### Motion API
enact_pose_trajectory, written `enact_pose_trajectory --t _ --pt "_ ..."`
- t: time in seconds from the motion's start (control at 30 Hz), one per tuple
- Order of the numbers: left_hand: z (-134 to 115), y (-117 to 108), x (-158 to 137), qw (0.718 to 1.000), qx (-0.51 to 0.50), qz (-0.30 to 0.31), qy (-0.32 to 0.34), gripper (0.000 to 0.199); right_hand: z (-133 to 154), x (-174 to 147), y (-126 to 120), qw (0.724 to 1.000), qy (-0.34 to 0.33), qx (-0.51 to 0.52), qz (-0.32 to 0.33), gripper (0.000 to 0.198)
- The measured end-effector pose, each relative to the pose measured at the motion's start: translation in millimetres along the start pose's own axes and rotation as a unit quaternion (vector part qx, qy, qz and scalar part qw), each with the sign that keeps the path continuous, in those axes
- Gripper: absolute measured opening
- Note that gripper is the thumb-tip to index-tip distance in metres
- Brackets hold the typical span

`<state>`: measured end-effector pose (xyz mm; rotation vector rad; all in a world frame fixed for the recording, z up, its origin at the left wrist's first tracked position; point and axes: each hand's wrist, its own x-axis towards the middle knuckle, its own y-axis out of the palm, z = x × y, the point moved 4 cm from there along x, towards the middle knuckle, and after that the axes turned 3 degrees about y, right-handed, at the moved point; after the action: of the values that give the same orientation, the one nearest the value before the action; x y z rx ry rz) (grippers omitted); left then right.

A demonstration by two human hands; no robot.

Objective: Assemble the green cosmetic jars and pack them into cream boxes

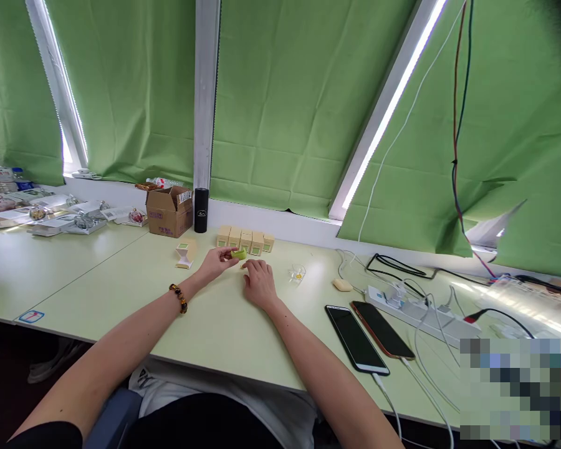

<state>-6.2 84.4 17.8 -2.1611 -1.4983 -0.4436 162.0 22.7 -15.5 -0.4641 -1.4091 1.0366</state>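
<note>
My left hand (216,264) reaches over the table, its thumb and fingers closed on a small bright green piece (239,254). Close beside it is my right hand (260,285), resting low over the tabletop with its fingers bent together. A tiny yellowish bit shows at the right fingertips, too small to name. Behind both hands stands a row of several small beige boxes (245,241) with greenish windows. A similar opened box (184,255) stands left of my left hand. Right of my right hand lies a clear plastic piece (298,273) with a yellow spot in it.
At the back left are a cardboard box (169,212) and a black cylinder (201,211). Farther left lie several white packages (70,218). To the right are two phones (358,340), a white power strip (416,312) and tangled cables. Green sheets cover the windows.
</note>
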Motion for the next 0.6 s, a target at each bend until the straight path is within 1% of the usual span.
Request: enact_pose_trajectory --t 0.07,0.1,0.2,0.27,0.3,0.37,0.47,0.6 --pt "1.8 2.1 0.0 0.994 -0.097 0.012 -0.04 0.063 -3.8 0.9 -8.5 0.998 0.016 0.044 -0.046 0.039" --pt "2.5 3.4 -0.4 0.989 -0.135 0.016 -0.056 0.062 -5.9 1.3 -12.6 0.995 0.023 0.067 -0.072 0.04" --pt "5.3 11.3 -3.7 0.968 -0.215 0.049 -0.116 0.052 -10.3 1.4 -21.6 0.979 0.032 0.141 -0.142 0.042" --pt "7.6 18.2 -6.8 0.954 -0.246 0.078 -0.154 0.053 -10.2 1.2 -23.0 0.967 0.028 0.192 -0.166 0.048" --pt "8.9 21.0 -8.1 0.951 -0.246 0.084 -0.166 0.054 -9.2 1.1 -22.0 0.962 0.023 0.214 -0.168 0.05" --pt "11.4 24.7 -9.5 0.957 -0.22 0.081 -0.173 0.057 -6.0 1.3 -18.0 0.956 0.012 0.245 -0.159 0.051" --pt "12.7 26.8 -9.7 0.975 -0.146 0.062 -0.154 0.059 -2.3 1.6 -11.2 0.954 0.009 0.261 -0.146 0.048" --pt "8.1 29.0 -9.4 0.989 -0.071 0.06 -0.111 0.06 -2.0 1.6 -8.7 0.95 0.019 0.27 -0.158 0.044"
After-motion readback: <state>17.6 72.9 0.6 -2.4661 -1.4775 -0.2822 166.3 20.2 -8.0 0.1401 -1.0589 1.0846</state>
